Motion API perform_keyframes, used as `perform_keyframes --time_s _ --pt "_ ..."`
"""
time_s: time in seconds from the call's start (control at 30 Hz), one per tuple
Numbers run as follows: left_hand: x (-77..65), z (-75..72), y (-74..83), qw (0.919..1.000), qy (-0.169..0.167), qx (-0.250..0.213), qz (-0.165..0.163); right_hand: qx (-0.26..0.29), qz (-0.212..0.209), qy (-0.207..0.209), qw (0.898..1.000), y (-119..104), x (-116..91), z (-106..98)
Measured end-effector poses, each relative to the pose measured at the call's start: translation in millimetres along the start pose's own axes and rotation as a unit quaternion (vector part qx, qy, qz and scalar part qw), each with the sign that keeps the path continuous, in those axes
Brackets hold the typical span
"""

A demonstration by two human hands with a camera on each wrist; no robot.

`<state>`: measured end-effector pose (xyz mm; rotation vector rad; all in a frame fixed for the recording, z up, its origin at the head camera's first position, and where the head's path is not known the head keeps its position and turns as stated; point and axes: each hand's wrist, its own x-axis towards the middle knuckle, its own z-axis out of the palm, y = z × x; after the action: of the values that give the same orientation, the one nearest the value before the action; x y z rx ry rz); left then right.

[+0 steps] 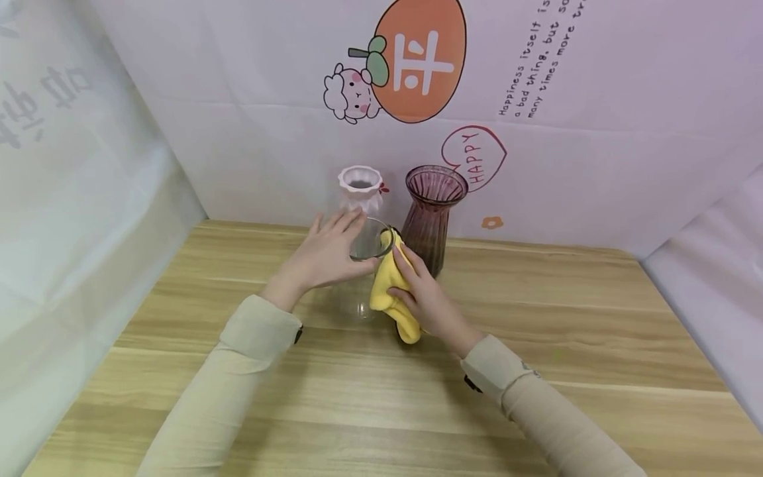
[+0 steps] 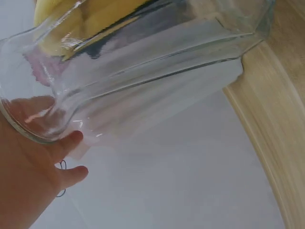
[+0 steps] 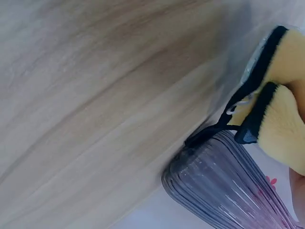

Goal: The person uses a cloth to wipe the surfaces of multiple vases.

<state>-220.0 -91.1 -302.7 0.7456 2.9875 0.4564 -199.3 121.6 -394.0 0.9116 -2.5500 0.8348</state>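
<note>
A clear glass vase [image 1: 361, 306] stands on the table, its ribbed side large in the left wrist view. My left hand [image 1: 326, 255] holds it about the neck and rim, thumb on the near side and fingers toward the back. One finger shows through the glass. In my right hand [image 1: 430, 298] is a yellow cloth [image 1: 389, 283] with dark edging, gripped between thumb and fingers against the vase's right side. The cloth hides part of the glass, and its lower end hangs down. In the right wrist view the folded cloth [image 3: 282, 124] shows a small loop.
Behind the right hand stands a purple ribbed vase [image 1: 426, 228], close to the cloth. A pale pink vase [image 1: 360, 192] is behind the left hand. The wood-grain table [image 1: 357, 411] ends at a printed white backdrop [image 1: 268, 152], with more white sheeting at both sides.
</note>
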Motion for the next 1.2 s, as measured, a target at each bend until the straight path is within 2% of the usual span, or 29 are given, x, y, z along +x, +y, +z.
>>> perform_keyframes --time_s 0.13,0.37,0.53,0.63,0.83,0.97,1.07,1.2 --pt "1.1 0.7 -1.2 0.9999 0.011 0.0 -0.001 0.007 0.028 -0.04 0.999 0.5 -0.9 1.6" --pt "2.6 6.2 -4.8 0.9977 0.067 0.003 -0.013 -0.02 0.043 -0.084 0.995 10.6 -8.3 7.6" --pt "1.7 7.8 -6.7 0.9968 0.078 0.009 -0.01 -0.032 0.054 -0.107 0.992 15.1 -13.0 10.4" --pt "1.0 7.4 -7.1 0.997 0.077 0.008 -0.008 -0.03 0.047 -0.095 0.994 15.2 -13.5 10.9" --pt "0.9 6.8 -6.9 0.9974 0.071 0.012 0.005 -0.017 -0.009 -0.014 1.0 10.6 -8.5 9.2" --pt "0.7 6.8 -6.8 0.9976 0.064 0.012 0.023 0.003 -0.021 0.026 0.999 4.1 -1.0 4.3" --pt "-0.6 6.2 -6.9 0.9981 0.053 0.01 0.03 0.007 -0.012 0.027 1.0 -0.3 2.6 0.8" --pt "-1.2 6.4 -7.8 0.9983 0.047 0.007 0.034 0.002 0.014 -0.007 1.0 -2.9 2.0 -1.0"
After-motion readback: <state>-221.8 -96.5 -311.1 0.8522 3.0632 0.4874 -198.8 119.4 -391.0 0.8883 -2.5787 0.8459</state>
